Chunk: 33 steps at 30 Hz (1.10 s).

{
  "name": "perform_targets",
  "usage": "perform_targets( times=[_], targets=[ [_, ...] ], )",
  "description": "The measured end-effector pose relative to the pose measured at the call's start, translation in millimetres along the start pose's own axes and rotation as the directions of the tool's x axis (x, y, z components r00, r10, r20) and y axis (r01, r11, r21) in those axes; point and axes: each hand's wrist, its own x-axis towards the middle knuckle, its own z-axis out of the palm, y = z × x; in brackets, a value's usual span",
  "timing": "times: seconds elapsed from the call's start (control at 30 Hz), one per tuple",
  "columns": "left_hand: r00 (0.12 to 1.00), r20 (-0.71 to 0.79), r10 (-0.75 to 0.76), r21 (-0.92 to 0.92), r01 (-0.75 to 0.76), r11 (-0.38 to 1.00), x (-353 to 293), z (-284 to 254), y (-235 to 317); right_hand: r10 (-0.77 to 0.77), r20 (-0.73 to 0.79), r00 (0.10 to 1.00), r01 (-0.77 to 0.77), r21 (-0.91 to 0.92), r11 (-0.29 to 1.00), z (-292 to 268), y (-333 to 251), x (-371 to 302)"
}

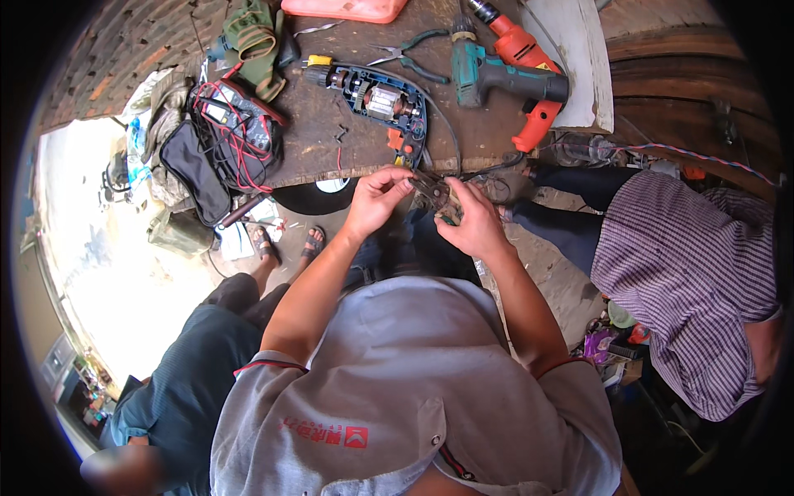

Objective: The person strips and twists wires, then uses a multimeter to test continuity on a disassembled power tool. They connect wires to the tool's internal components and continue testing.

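Both my hands meet just off the table's near edge. My right hand [478, 223] is closed round a pair of pliers [436, 192] with a dark metal head and a bit of green handle showing. At the jaws, the fingertips of my left hand [376, 197] pinch together; whatever is between them is too small to make out. Just beyond lies an opened blue power drill [385, 99], its motor and gears exposed and an orange trigger [405, 147] near my fingers. Another pair of pliers [404, 56], dark-handled, lies spread behind it.
A teal drill [495, 80] and an orange drill [528, 48] lie at the table's right. A multimeter [248, 116] with red leads, a black pouch [195, 169] and a green glove [255, 45] crowd the left. One person [190, 364] is at my left, another [678, 264] at my right.
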Motion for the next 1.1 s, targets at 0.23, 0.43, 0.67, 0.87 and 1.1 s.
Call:
perform_targets(
  times=[0.23,0.43,0.67,0.87,1.1],
  targets=[
    [0.995,0.056,0.08,0.158,-0.088,0.984,1.2,-4.4,4.4,-0.034,0.044,0.998,0.041,-0.17,0.985,-11.1,-6.4,9.8],
    [0.995,0.064,0.074,0.177,-0.084,0.981,0.7,-5.3,5.3,-0.055,0.081,0.995,0.072,-0.228,0.971,-14.7,-5.1,12.1],
    [0.993,0.074,0.09,0.178,-0.102,0.979,0.2,-4.3,7.7,-0.049,0.084,0.995,0.067,-0.233,0.97,-16.2,-6.8,11.3],
    [0.995,0.066,0.074,0.186,-0.086,0.979,-1.6,-7.6,3.9,-0.008,0.107,0.994,0.028,-0.194,0.981,-16.5,-8.5,11.2],
    [0.997,0.061,0.04,0.187,-0.051,0.981,-0.4,-5.5,7.6,0.056,0.13,0.99,-0.043,-0.106,0.993,-20.5,-10.3,12.0]
  ],
)
